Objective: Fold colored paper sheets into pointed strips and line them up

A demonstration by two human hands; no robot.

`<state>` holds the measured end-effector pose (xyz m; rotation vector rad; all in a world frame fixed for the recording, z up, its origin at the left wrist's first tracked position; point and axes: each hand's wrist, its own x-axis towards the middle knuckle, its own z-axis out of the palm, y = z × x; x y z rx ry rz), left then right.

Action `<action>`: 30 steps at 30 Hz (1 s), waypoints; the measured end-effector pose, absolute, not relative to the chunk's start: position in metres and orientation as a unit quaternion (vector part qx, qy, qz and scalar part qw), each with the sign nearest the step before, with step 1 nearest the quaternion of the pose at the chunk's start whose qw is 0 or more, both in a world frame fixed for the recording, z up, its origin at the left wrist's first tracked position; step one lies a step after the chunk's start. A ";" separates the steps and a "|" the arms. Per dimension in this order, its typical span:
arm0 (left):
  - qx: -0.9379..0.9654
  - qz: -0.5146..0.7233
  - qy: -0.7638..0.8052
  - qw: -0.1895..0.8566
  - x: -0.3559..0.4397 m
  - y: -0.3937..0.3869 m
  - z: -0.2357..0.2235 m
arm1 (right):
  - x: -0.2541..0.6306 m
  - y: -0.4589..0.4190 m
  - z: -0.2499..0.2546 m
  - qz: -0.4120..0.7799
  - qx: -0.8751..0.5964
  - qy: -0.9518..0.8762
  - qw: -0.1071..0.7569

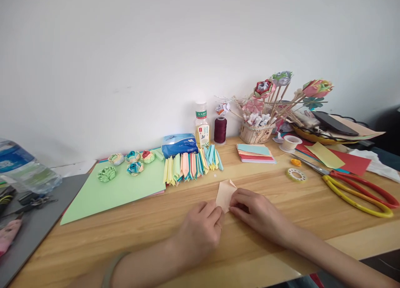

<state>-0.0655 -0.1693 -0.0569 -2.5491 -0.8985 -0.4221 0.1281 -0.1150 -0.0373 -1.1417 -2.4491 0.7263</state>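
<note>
A small sheet of pale peach paper point(224, 193) lies on the wooden table between my hands, its top right corner folded over. My left hand point(203, 229) is closed at the sheet's lower left edge, with curled fingers pressing on it. From the right, my right hand point(258, 211) pinches the right edge between thumb and fingers. Just beyond the paper stands a row of folded coloured paper strips point(190, 165). To their right sits a stack of coloured paper slips point(255, 153).
Folded paper flowers point(135, 168) rest on green sheets point(125, 196) at left. Behind are a tissue pack point(179, 144), a bottle point(202, 125), a thread spool point(220, 130) and a flower basket point(256, 134). Large scissors point(356, 188) and a tape roll point(296, 175) lie at right.
</note>
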 end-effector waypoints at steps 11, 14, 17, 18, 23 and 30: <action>-0.915 -0.151 -0.330 0.176 -0.065 -0.173 -0.057 | 0.119 -0.114 -0.033 0.244 -0.453 -0.847 0.138; -0.911 -0.164 -0.353 0.140 -0.063 -0.173 -0.056 | 0.119 -0.112 -0.032 0.247 -0.457 -0.845 0.127; -0.901 -0.155 -0.396 0.088 -0.060 -0.173 -0.053 | 0.119 -0.110 -0.029 0.249 -0.449 -0.850 0.121; -0.898 -0.146 -0.409 0.074 -0.060 -0.174 -0.052 | 0.119 -0.110 -0.028 0.250 -0.446 -0.851 0.118; -0.899 -0.119 -0.416 0.070 -0.060 -0.173 -0.051 | 0.121 -0.111 -0.030 0.242 -0.451 -0.850 0.124; -0.914 -0.122 -0.374 0.101 -0.066 -0.170 -0.058 | 0.129 -0.110 -0.037 0.219 -0.387 -0.880 0.169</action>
